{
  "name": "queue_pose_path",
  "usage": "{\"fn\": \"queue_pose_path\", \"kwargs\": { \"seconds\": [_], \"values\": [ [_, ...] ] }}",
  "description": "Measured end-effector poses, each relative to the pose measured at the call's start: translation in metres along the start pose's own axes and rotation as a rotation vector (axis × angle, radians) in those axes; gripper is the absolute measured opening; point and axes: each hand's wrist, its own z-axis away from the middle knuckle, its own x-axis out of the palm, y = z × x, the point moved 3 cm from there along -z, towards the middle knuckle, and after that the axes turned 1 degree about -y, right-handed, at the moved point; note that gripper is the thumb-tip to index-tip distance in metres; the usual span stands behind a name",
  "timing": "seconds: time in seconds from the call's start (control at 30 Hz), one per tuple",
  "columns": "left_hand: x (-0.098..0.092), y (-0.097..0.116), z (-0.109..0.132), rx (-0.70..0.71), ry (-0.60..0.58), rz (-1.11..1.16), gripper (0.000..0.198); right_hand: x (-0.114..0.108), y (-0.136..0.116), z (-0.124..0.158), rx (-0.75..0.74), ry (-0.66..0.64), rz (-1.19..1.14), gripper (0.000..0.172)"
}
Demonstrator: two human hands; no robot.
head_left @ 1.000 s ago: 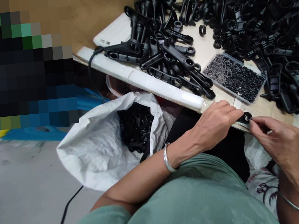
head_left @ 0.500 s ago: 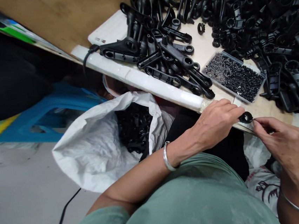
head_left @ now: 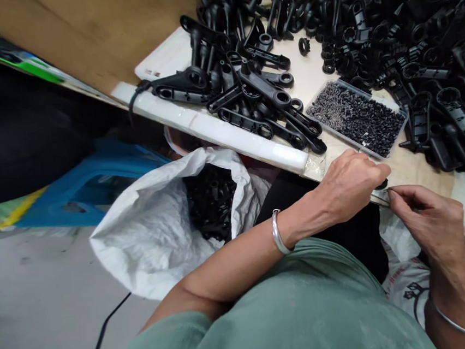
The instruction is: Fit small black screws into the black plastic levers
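Observation:
My left hand point(head_left: 347, 188) is closed on a black plastic part point(head_left: 382, 185) at the table's front edge. Only a small bit of it shows past my fingers; the ring-shaped end seen earlier is covered. Close on its right, my right hand point(head_left: 432, 218) pinches thumb against forefinger at the part's edge. Whatever lies in that pinch is too small to make out. Just beyond both hands stands a clear shallow box point(head_left: 394, 146) of tiny grey and black pieces point(head_left: 358, 115).
Black plastic arms with ringed ends point(head_left: 265, 89) lie heaped along the table edge. A larger pile of black parts point(head_left: 408, 31) covers the back and right. Below the edge, a white woven sack point(head_left: 139, 227) holds more black parts. A blue plastic stool point(head_left: 70, 195) is at left.
My left hand has turned and shifted slightly right over the black part, hiding its ring end. My right hand stays pinched beside it. The whole view has shifted a little.

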Motion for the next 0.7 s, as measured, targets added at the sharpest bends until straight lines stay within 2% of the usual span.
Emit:
{"fn": "queue_pose_path", "kwargs": {
  "seconds": [0.5, 0.7],
  "values": [
    [0.013, -0.003, 0.001, -0.011, 0.169, 0.063, 0.028, 0.009, -0.003, -0.01, 0.14, -0.059, -0.197, 0.017],
    [0.015, -0.004, 0.002, -0.024, 0.15, 0.09, 0.026, 0.009, -0.003, -0.01, 0.161, -0.064, -0.194, 0.018]
  ]
}}
